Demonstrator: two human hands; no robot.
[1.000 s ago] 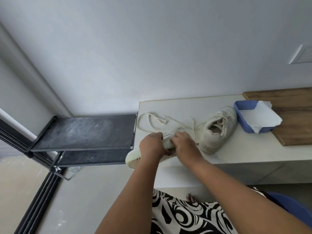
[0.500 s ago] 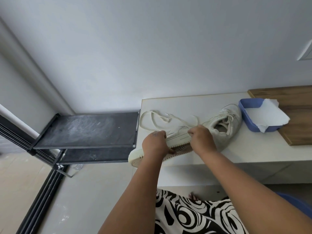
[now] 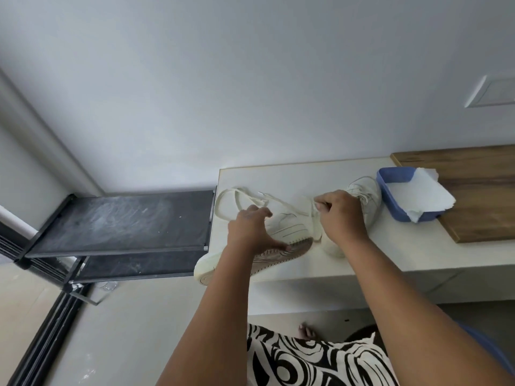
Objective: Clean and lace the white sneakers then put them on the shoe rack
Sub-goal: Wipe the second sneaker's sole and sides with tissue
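Sneaker held between both hands lies tipped on its side at the table's near left corner, its long axis running from the toe, which juts past the edge below the left hand, up toward the right hand, sole facing the person. Left hand grips the forefoot with thumb on the sole; right hand pinches the loose lace at the collar. Second sneaker sits just behind the right hand, the shoe rack left of the left hand.

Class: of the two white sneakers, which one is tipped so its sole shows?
The near sneaker, held by the left hand, shows its brown sole; the far sneaker beside the blue tray doesn't.
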